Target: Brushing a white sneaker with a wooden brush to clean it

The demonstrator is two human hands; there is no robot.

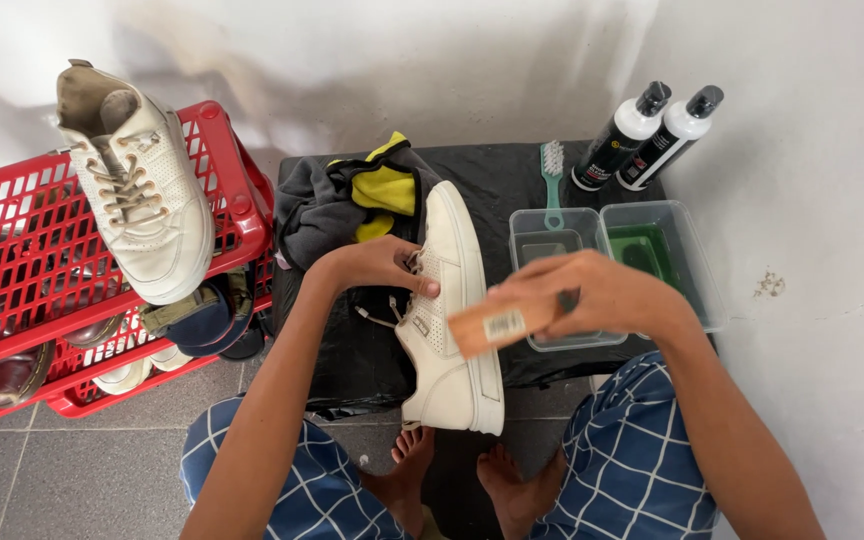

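Note:
A white sneaker (452, 320) lies on its side on a black-covered low stand (497, 175), sole toward the right. My left hand (377, 268) grips its upper by the lace opening, thumb on the side. My right hand (592, 295) holds a wooden-backed brush (497, 325) just right of the sneaker's sole, over a clear plastic tub (542, 240). My bare feet (462, 470) show below on the floor.
A second tub with green liquid (667, 250) sits right of the first. A green brush (552, 175), two black-and-white bottles (642, 135) and a grey-yellow cloth (357, 200) lie behind. At left, a red basket (12, 215) holds another white sneaker (137, 185) and more shoes.

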